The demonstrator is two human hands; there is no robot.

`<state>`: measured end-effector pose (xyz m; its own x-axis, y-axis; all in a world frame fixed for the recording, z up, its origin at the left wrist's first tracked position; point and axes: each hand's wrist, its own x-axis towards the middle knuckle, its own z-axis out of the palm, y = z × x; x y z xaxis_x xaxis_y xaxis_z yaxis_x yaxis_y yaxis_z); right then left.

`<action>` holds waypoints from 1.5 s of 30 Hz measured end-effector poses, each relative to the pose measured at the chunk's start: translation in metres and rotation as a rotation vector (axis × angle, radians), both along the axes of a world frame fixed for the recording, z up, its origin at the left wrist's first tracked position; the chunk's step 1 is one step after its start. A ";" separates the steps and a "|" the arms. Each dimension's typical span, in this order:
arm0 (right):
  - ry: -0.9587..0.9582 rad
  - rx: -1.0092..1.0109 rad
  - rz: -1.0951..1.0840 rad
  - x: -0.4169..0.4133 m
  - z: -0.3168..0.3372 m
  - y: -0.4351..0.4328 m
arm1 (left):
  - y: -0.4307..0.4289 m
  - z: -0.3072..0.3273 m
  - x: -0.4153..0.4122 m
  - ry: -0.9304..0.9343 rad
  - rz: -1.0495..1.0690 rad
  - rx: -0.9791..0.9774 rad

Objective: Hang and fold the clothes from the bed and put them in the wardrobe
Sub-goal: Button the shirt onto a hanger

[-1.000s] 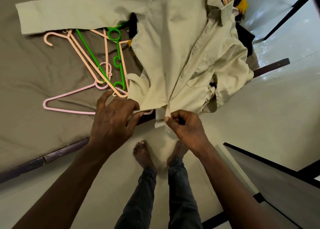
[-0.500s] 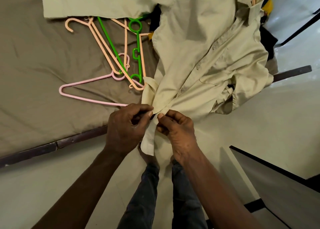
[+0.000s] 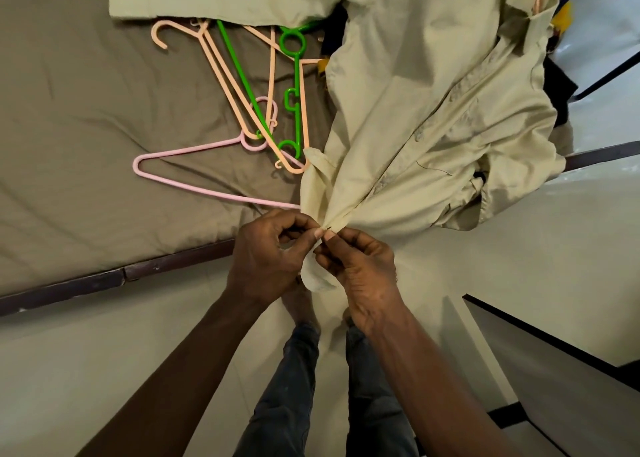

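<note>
Item: pale green long-sleeved cotton shirt (image 3: pixel 408 110), buttoned front uppermost, lying across the bed with the olive-grey sheet (image 3: pixel 86 145); its hem hangs over the bed's dark rail nearest me.

Change noted: a second ago the left hand (image 3: pixel 266 259) lay flat on the hem beside the pink hanger; it has since closed in. Both hands now meet at the hem corner, just off the bed edge. Left thumb and forefinger pinch the bunched cloth; the right hand (image 3: pixel 360 266) pinches the same gather from the other side, fingertips nearly touching. The front panels have drawn into a point towards the hands.

Adjacent, on the bed left of the shirt: one pink plastic hanger (image 3: pixel 194 186), peach plastic hangers (image 3: pixel 221 72), one green plastic hanger (image 3: pixel 294 86), all loose.

Reading: likely fastening or squaring the lowest placket before hanging. Shirt not yet on a hanger; wardrobe step untouched.
</note>
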<state>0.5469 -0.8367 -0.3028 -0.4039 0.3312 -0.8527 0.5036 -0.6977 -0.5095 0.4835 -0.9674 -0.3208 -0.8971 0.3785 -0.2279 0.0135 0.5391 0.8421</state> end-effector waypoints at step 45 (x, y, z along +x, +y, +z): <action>0.190 0.245 0.229 0.005 -0.005 0.024 | 0.019 0.008 -0.020 -0.266 -0.070 0.115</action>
<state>0.5514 -0.8131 -0.3078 -0.6341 0.3983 -0.6627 0.5134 -0.4240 -0.7461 0.4634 -0.9480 -0.3123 -0.7828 0.4740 -0.4033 -0.1821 0.4451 0.8767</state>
